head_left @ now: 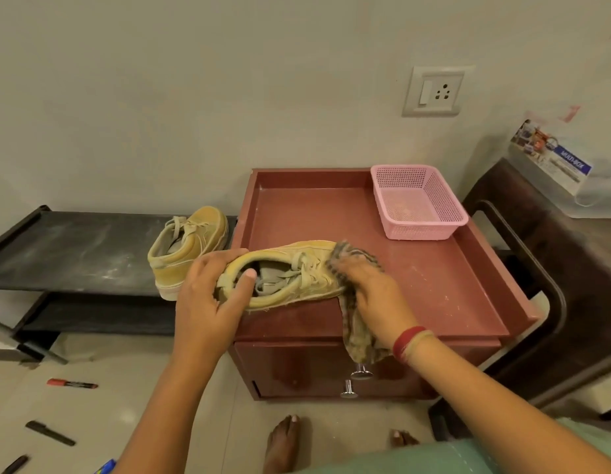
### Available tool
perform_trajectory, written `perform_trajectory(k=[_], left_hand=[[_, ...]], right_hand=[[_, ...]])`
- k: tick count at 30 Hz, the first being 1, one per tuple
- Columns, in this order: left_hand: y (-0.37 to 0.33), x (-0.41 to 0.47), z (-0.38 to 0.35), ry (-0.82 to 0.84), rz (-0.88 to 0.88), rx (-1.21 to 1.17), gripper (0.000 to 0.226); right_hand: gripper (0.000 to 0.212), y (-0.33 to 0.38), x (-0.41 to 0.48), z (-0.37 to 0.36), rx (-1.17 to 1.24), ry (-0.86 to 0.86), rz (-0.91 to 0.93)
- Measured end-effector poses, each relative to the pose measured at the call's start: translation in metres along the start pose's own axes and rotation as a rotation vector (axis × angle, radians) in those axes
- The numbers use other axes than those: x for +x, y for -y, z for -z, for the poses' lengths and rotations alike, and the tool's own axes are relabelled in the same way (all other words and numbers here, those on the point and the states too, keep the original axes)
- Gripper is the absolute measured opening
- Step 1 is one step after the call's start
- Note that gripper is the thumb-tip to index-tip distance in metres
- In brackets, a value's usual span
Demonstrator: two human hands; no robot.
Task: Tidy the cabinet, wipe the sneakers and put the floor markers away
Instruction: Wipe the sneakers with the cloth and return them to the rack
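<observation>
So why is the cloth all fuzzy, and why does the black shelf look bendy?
Head view: the cloth smears with motion blur where the right hand rubs the sneaker; head view again, the wide lens bows the black shelf toward the frame's edge, while the pink basket looks sharp.
</observation>
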State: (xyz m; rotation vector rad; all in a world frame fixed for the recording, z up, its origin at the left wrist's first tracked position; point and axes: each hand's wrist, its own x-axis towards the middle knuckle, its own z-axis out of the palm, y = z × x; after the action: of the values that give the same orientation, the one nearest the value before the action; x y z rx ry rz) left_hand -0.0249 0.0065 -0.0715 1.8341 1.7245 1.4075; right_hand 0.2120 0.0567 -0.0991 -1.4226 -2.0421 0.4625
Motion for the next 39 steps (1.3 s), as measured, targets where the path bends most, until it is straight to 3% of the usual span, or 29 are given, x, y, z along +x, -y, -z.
perform_trajectory(k=[3, 6, 11, 14, 18, 22, 26, 28, 30, 33, 37, 39], left_hand=[[-0.001, 0.000, 0.002, 0.010, -0.029, 0.033, 0.045], [-0.006, -0.001, 0.000, 0.013, -0.066, 0.086, 0.045], [-0.005, -0.001, 0.002, 0.021, -0.120, 0.049, 0.040], [-0.006, 0.000, 0.002, 0.015, -0.116, 0.035, 0.038], [-0.007, 0.000, 0.003, 0.016, -0.128, 0.032, 0.040], [-0.006, 0.000, 0.003, 0.016, -0.103, 0.032, 0.040], [-0.004, 0.000, 0.004, -0.004, -0.067, 0.012, 0.039], [-0.004, 0.001, 0.003, -0.018, -0.037, -0.002, 0.037], [-0.005, 0.001, 0.003, -0.035, -0.018, -0.015, 0.033], [-0.003, 0.002, 0.005, -0.048, -0.011, -0.028, 0.029], [-0.002, 0.001, 0.007, -0.043, -0.008, -0.029, 0.034], [-0.002, 0.001, 0.007, -0.039, -0.014, -0.019, 0.036]], right_hand=[[0.058, -0.002, -0.007, -0.005, -0.007, 0.059, 0.119], [0.065, -0.016, 0.008, 0.003, -0.132, -0.008, -0.014], [0.058, -0.004, 0.005, -0.002, -0.055, 0.071, 0.098], [0.051, -0.021, 0.016, 0.008, -0.061, -0.025, -0.074], [0.057, -0.001, 0.003, 0.001, -0.056, 0.107, 0.104], [0.055, -0.012, 0.012, 0.006, 0.022, -0.014, -0.077], [0.056, 0.000, -0.001, -0.002, 0.157, 0.098, 0.003], [0.057, -0.008, 0.003, -0.001, 0.240, 0.055, -0.127], [0.060, -0.008, 0.002, 0.000, 0.211, 0.032, -0.148], [0.066, 0.001, -0.010, -0.006, 0.131, 0.105, 0.006], [0.066, -0.009, -0.004, -0.003, 0.109, 0.020, -0.094], [0.066, -0.008, -0.005, -0.005, 0.086, 0.068, -0.044]])
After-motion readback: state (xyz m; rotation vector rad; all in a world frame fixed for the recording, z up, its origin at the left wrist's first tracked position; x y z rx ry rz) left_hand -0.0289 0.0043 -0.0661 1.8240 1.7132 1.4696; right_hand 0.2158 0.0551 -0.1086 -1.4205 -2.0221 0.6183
